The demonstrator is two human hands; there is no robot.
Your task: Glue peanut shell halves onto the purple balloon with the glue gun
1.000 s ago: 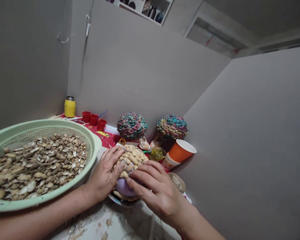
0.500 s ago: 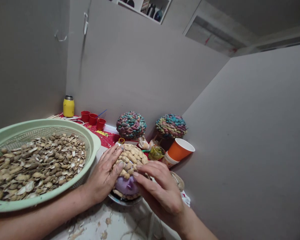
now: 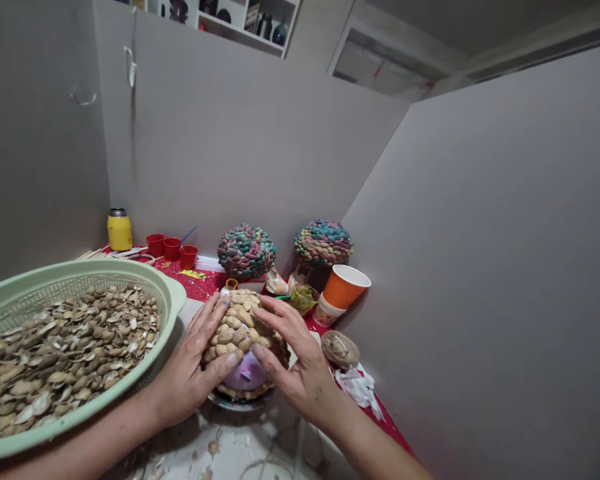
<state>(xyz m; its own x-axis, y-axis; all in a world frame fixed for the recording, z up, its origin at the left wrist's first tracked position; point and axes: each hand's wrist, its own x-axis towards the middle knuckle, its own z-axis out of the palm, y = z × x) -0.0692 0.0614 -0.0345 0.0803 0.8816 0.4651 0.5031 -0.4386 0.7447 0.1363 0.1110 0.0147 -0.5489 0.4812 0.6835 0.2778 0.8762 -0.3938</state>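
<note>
A purple balloon (image 3: 249,375) covered in peanut shells (image 3: 235,327) sits on a shallow metal dish (image 3: 237,403) on the white work surface. A purple patch shows uncovered on the near side, with its knot in the middle. My left hand (image 3: 195,363) cups the shell-covered left side, fingers over the top and thumb near the bare patch. On the right side, my right hand (image 3: 297,357) curves round it, index finger on the upper shells and thumb beside the patch. Together the two hands hold the balloon.
Left stands a green colander (image 3: 173,293) of split shells. Behind are two coloured shell balls (image 3: 247,251), red cups (image 3: 172,249), a yellow bottle (image 3: 119,230) and orange paper cups (image 3: 345,288). A twine coil (image 3: 340,350) and white tissue (image 3: 359,387) lie right. Grey panels surround the table.
My right hand has moved from fingering the front shells to cupping the right side, thumb and fingers spread. The left hand stays on its side. The view has shifted right.
</note>
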